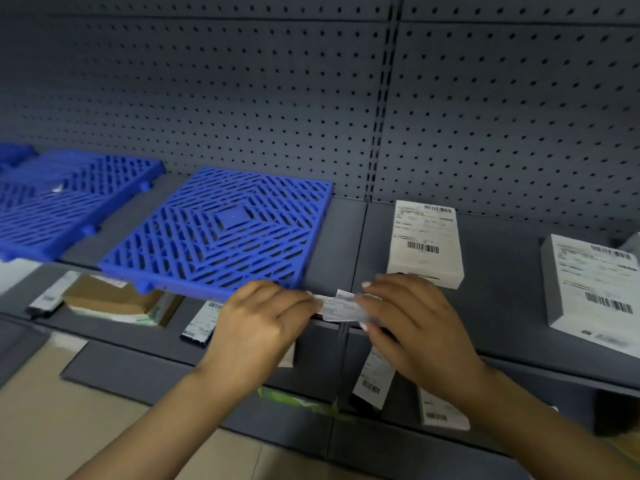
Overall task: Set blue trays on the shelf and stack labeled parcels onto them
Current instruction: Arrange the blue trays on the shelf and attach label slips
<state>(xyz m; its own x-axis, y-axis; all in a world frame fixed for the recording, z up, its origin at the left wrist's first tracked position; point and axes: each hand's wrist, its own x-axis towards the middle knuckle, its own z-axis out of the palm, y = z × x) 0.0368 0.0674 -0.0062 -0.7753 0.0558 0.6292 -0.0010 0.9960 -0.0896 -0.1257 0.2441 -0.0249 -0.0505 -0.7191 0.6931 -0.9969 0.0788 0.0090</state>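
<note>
White printed slip (341,310) being pinched at frame centre between left hand (258,323) and right hand (412,327), just below blue tray (225,230).

Three blue trays (221,230), two white parcels (425,244).

Dim, even light; motion blur; edges bowed.
</note>
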